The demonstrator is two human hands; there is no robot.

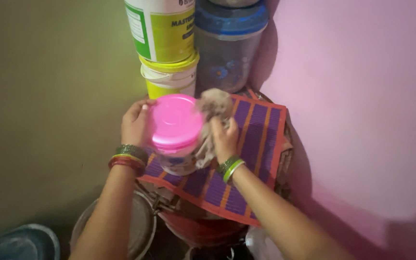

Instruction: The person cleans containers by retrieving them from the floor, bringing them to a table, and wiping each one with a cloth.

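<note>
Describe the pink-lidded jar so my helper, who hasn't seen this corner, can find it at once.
Start at the purple mat with orange stripes in the corner by the pink wall. Over its left end, the left hand holds a clear jar while the right hand presses a cloth against it. Its round bright pink lid is the only one here.

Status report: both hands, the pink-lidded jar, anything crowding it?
Left hand grips pink-lidded jar. Right hand presses cloth to its side. Stacked buckets and blue-lidded container close behind.

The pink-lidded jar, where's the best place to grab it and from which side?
Grip the pink-lidded jar around its side wall just under the lid, coming from the left where the left hand already holds it; the right hand presses a cloth against the other side.
</note>
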